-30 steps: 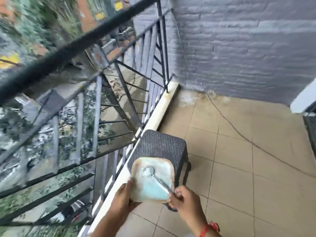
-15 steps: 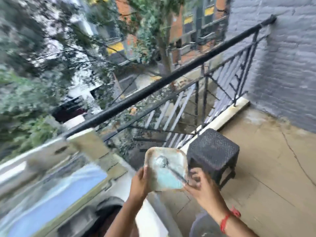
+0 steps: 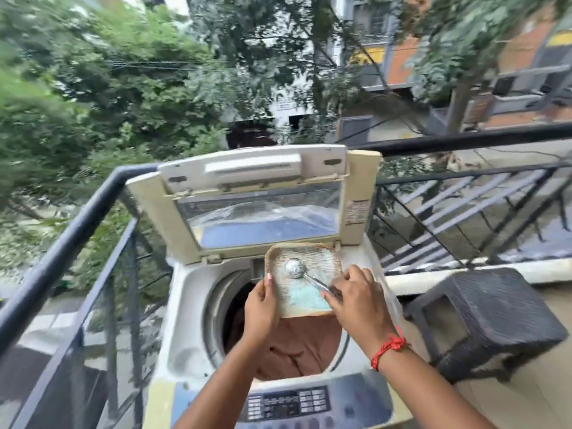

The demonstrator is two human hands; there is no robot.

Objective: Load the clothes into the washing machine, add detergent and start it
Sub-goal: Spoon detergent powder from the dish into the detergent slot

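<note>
A top-loading washing machine (image 3: pixel 185 305) stands against the balcony railing with its lid (image 3: pixel 260 199) raised. Brown clothes (image 3: pixel 303 348) fill the drum. My left hand (image 3: pixel 260 308) grips the left edge of a square tub (image 3: pixel 309 258) holding pale blue detergent powder (image 3: pixel 305 298), above the drum's opening. My right hand (image 3: pixel 356 295) pinches the handle of a metal spoon (image 3: pixel 295 269) whose bowl lies inside the tub. The control panel (image 3: pixel 288 404) sits at the machine's near edge.
A dark woven plastic stool (image 3: pixel 489 320) stands to the right of the machine on the tiled floor. The black metal railing (image 3: pixel 464 140) runs behind and along the left side (image 3: pixel 62 252). Trees and buildings lie beyond.
My view has swung left from the stool and wall to the washing machine. Both hands carried the tub and spoon along and now hold them over the open drum.
</note>
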